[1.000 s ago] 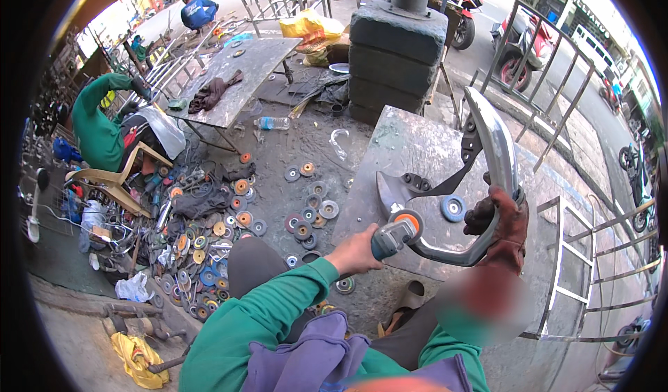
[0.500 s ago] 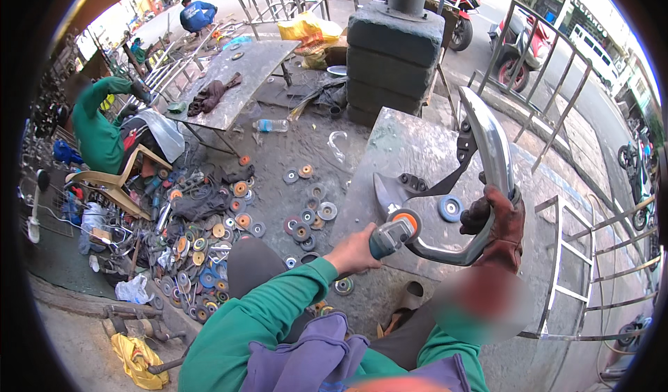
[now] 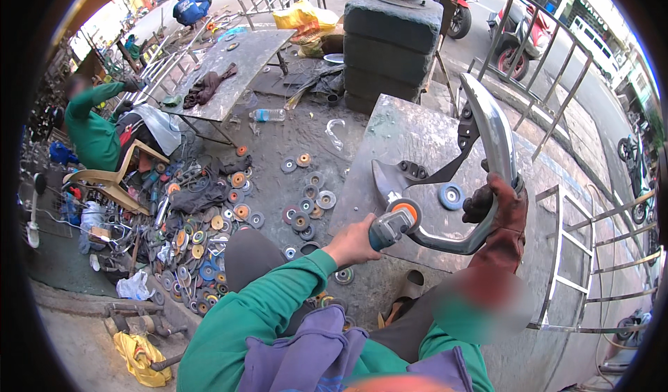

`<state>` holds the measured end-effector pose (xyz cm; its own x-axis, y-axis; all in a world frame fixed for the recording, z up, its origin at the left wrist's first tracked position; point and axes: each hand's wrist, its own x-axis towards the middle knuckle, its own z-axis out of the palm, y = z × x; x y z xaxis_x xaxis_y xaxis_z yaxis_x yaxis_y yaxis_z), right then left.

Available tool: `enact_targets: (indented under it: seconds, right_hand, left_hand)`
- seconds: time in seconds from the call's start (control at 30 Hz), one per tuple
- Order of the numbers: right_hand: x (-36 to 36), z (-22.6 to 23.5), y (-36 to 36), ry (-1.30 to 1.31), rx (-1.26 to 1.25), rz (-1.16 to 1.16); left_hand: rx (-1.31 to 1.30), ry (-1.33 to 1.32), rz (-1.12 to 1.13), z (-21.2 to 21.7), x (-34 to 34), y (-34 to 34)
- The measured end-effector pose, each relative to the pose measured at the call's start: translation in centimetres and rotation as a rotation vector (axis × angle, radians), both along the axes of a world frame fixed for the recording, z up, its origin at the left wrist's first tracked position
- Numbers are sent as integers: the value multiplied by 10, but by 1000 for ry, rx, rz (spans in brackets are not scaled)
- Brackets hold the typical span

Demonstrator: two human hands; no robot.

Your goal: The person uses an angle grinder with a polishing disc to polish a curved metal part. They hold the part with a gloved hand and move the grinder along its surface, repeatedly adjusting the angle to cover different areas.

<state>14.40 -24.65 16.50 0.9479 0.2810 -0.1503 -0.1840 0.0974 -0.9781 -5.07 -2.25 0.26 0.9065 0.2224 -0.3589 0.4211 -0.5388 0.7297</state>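
Note:
My left hand [image 3: 353, 241], bare, is wrapped round a small angle grinder [image 3: 385, 230]. Its orange-centred disc [image 3: 405, 212] lies against or very close to the lower left part of a curved chrome metal bar [image 3: 490, 131]; I cannot tell whether they touch. In a brown leather glove, my right hand [image 3: 504, 214] grips the bar at its lower right bend. Dark brackets [image 3: 467, 131] are fixed to the bar, which is held over a worn metal-topped table [image 3: 400, 124]. A loose blue-grey disc [image 3: 451, 196] lies on that tabletop, inside the bar's curve.
Many used grinding discs [image 3: 209, 249] litter the ground at my left. Another person in green [image 3: 94, 131] sits by a second table [image 3: 240, 72]. A dark block pillar [image 3: 390, 51] stands ahead. Metal frames [image 3: 570, 256] are at the right, with parked motorcycles [image 3: 518, 44] beyond.
The whole view has shifted slightly, so surroundings sit higher. My hands keep their holds on the grinder and the bar. The seated person's arm has changed from bent to more stretched out.

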Motion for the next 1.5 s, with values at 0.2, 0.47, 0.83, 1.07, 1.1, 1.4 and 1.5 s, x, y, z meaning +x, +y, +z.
enact_targets:
  seconds: [0.2, 0.47, 0.83, 1.07, 1.1, 1.4, 1.5]
  right_hand:
    - [3, 2, -3, -35, -20, 8]
    - [4, 3, -4, 3, -30, 0]
    - [1, 6, -2, -26, -62, -32]
    - [2, 6, -3, -27, -63, -25]
    - [2, 6, -3, -23, -53, -26]
    - [0, 5, -3, 0, -30, -44]
    - [1, 4, -3, -6, -29, -34]
  left_hand:
    - [-6, -107, 233, -19, 10, 17]
    - [39, -47, 21, -10, -1, 4]
    - [48, -83, 195, -9, 7, 14]
    - [21, -55, -60, 0, 1, -4]
    - [23, -72, -14, -2, 3, -2]
    - [28, -51, 74, -4, 2, 1]
    - [33, -49, -38, -5, 1, -3]
